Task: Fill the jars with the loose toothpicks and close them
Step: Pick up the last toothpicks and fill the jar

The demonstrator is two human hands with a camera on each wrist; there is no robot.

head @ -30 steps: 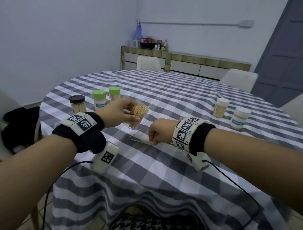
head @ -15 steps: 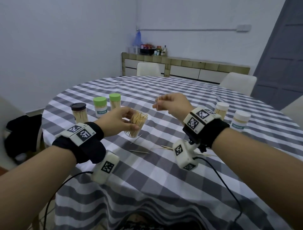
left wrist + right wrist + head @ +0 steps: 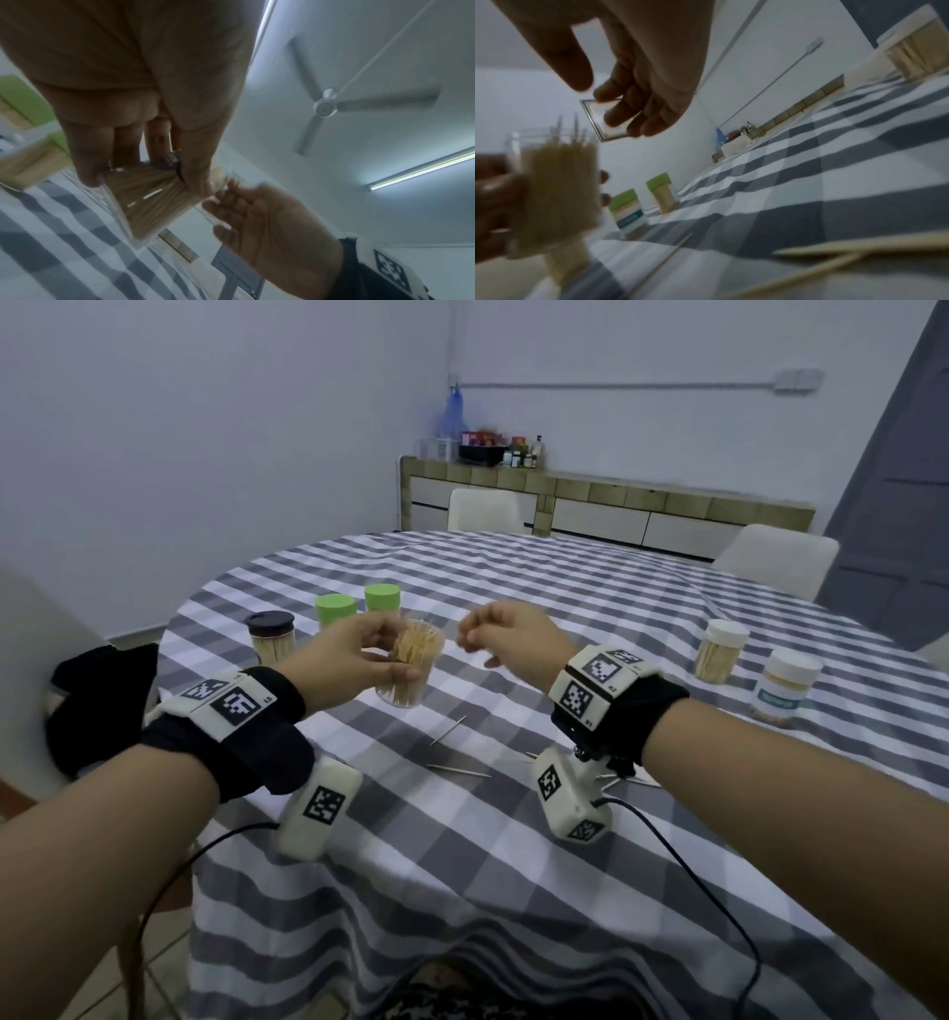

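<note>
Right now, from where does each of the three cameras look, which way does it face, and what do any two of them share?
Head: on the head, facing forward and down over the checked table; shows both forearms, the left hand gripping the open jar, and the right hand.
Left wrist: under the left wrist, tilted up past the left hand toward the ceiling fan.
Right wrist: under the right wrist, low over the table, looking along the right hand.
Shared: all three show the open jar; head and right wrist show the green-lidded jars.
</note>
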